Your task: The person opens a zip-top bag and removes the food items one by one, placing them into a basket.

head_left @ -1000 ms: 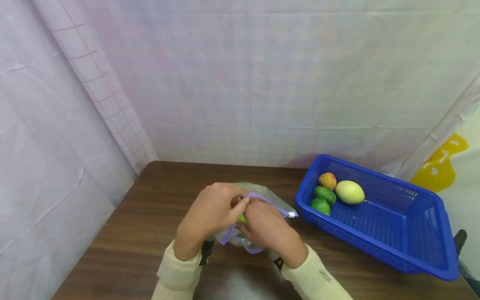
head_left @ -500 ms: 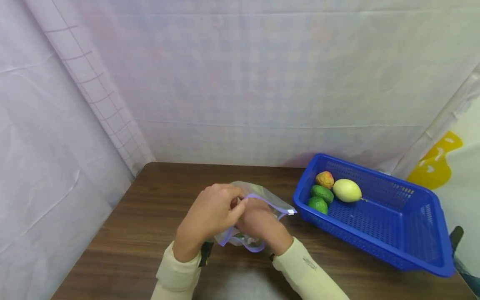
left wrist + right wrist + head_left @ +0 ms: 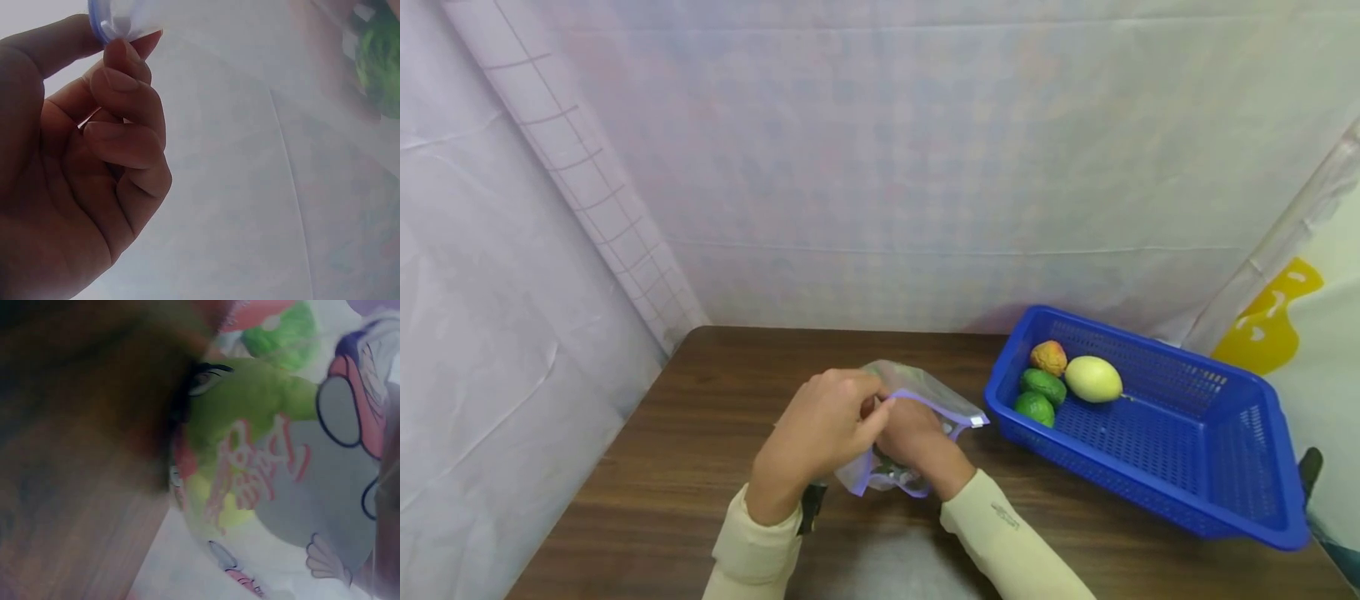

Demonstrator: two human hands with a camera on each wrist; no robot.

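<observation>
A clear zip bag with a purple edge and white slider lies mouth-up over the table. My left hand pinches its rim between thumb and forefinger, the other fingers curled in the left wrist view. My right hand reaches inside the bag past the wrist, fingers hidden. Through the printed plastic, the right wrist view shows a yellow-green fruit and a bright green bumpy piece. The left wrist view shows a green fruit beside blurred fingers. I cannot tell whether my right hand holds anything.
Right of the bag stands a blue perforated basket. At its left end sit an orange wrinkled fruit, two green fruits and a pale yellow melon-like fruit. The brown table meets a white cloth backdrop.
My right hand has sunk deeper into the bag, and the yellow-green fruit seen between the hands is now out of sight in the head view. My left hand keeps its pinch.
</observation>
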